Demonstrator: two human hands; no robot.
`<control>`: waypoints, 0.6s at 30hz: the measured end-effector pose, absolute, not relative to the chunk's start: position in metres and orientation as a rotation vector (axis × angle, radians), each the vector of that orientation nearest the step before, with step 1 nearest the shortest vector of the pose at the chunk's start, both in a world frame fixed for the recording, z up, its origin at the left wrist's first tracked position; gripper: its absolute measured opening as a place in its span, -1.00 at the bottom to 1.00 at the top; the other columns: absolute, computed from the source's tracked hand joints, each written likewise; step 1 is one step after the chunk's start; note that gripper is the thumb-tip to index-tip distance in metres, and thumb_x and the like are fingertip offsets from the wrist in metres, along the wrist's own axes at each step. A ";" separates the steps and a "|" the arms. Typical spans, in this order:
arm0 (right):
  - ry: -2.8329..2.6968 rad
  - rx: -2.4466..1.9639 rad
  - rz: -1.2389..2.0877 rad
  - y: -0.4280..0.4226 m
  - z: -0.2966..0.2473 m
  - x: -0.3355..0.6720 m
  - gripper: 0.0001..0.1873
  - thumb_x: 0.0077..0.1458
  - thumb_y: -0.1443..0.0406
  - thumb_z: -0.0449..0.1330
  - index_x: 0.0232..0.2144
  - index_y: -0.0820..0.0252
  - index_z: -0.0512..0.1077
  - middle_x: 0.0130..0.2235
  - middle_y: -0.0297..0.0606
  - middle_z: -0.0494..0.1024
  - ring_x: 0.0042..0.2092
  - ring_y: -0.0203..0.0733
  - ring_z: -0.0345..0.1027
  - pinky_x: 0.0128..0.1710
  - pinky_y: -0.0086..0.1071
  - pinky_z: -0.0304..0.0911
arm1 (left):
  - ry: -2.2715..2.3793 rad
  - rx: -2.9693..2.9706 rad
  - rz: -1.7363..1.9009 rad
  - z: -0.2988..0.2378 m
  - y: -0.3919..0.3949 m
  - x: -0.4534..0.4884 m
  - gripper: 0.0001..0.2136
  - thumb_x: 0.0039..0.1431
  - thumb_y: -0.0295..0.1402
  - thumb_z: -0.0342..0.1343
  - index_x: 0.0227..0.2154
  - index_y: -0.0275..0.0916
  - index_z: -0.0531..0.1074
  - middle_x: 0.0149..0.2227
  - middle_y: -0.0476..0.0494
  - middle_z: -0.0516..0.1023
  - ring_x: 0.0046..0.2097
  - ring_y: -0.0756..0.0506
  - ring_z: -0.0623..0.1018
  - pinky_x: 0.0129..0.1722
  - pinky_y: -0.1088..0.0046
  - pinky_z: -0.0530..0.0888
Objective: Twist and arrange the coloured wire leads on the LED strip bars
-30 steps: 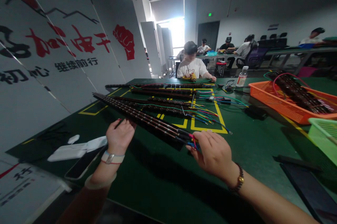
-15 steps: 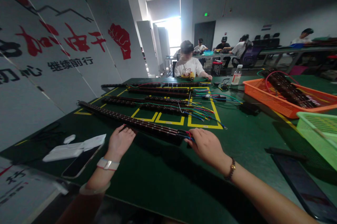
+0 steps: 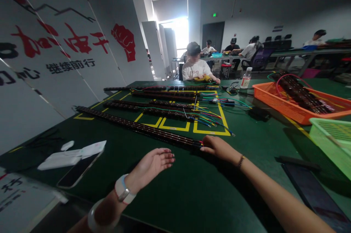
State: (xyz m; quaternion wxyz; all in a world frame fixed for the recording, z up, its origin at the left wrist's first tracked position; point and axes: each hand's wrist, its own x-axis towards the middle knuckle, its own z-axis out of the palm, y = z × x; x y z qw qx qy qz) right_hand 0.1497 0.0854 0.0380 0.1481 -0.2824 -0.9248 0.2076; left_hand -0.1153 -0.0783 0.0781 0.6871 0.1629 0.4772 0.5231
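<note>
A long dark bundle of slim strips (image 3: 142, 128) lies slantwise across the green table (image 3: 175, 193), its wire end towards me on the right. My right hand (image 3: 221, 149) is closed around that wire end, where a bit of red shows by the fingers. Palm partly up and fingers stretched, my left hand (image 3: 153, 165) hovers in front of the bundle and holds nothing. Beyond it, several similar bundles (image 3: 164, 110) rest across yellow tape outlines, with coloured wires (image 3: 210, 118) fanning out at their right ends.
On the right stand an orange basket (image 3: 290, 110) holding dark strips and a green basket (image 3: 329, 141). A dark tablet-like device (image 3: 315, 193) lies nearer. At left are a phone (image 3: 79, 172) and white papers (image 3: 60, 160). A bottle (image 3: 246, 77) and a co-worker (image 3: 197, 68) are across the table.
My left hand has let go of the bundle's middle and moved right, opening. The bundle now lies lower, on the table. My right hand has shifted slightly right, still at the wire end.
</note>
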 end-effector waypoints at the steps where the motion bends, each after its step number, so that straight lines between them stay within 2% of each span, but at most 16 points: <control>1: -2.661 -0.819 0.644 0.089 0.039 0.154 -0.59 0.13 0.00 0.07 -0.21 0.21 0.39 -0.25 -0.19 0.51 -0.27 -0.17 0.37 -0.31 -0.38 0.22 | 1.042 0.421 1.101 0.081 -0.077 -0.105 -0.82 0.15 -0.38 0.00 -0.27 -0.37 0.42 -0.22 -0.32 0.50 -0.17 -0.17 0.52 -0.12 0.27 0.40; 4: -2.688 -0.859 0.824 0.100 0.039 0.165 -0.59 0.13 0.00 0.06 -0.26 0.21 0.43 -0.31 -0.24 0.52 -0.34 -0.21 0.36 -0.38 -0.42 0.19 | 0.922 0.556 0.927 0.081 -0.068 -0.073 -0.80 0.16 -0.32 -0.01 -0.31 -0.36 0.43 -0.32 -0.24 0.50 -0.25 -0.11 0.52 -0.20 0.36 0.37; 9: -2.669 -0.867 0.985 0.108 0.030 0.170 -0.62 0.11 0.04 0.10 -0.33 0.27 0.45 -0.41 -0.28 0.50 -0.43 -0.27 0.29 -0.46 -0.45 0.13 | 0.811 0.632 0.674 0.061 -0.039 -0.013 -0.77 0.16 -0.32 -0.05 -0.31 -0.35 0.43 -0.28 -0.27 0.53 -0.26 -0.09 0.53 -0.18 0.36 0.32; 12: -2.672 -0.814 0.833 0.107 0.027 0.167 -0.68 0.09 0.10 0.15 -0.40 0.28 0.46 -0.46 -0.30 0.46 -0.45 -0.30 0.24 -0.46 -0.47 0.09 | 0.752 0.586 0.510 0.046 -0.021 0.021 -0.71 0.20 -0.26 -0.12 -0.30 -0.35 0.43 -0.24 -0.32 0.54 -0.24 -0.10 0.54 -0.11 0.33 0.31; 15: -2.669 -0.730 0.639 0.105 0.027 0.165 -0.72 0.08 0.14 0.19 -0.45 0.28 0.46 -0.47 -0.30 0.43 -0.42 -0.31 0.23 -0.42 -0.47 0.10 | 0.708 0.536 0.532 0.032 -0.007 0.043 -0.64 0.21 -0.14 -0.13 -0.25 -0.35 0.41 -0.20 -0.34 0.54 -0.21 -0.14 0.55 -0.03 0.24 0.29; 18: -2.662 -0.671 0.521 0.100 0.026 0.164 -0.70 0.14 0.15 0.14 -0.47 0.28 0.46 -0.45 -0.29 0.41 -0.41 -0.32 0.21 -0.40 -0.48 0.10 | 0.658 0.499 0.591 0.021 0.003 0.051 -0.57 0.19 -0.07 -0.11 -0.17 -0.37 0.39 -0.15 -0.34 0.51 -0.17 -0.15 0.54 0.04 0.20 0.27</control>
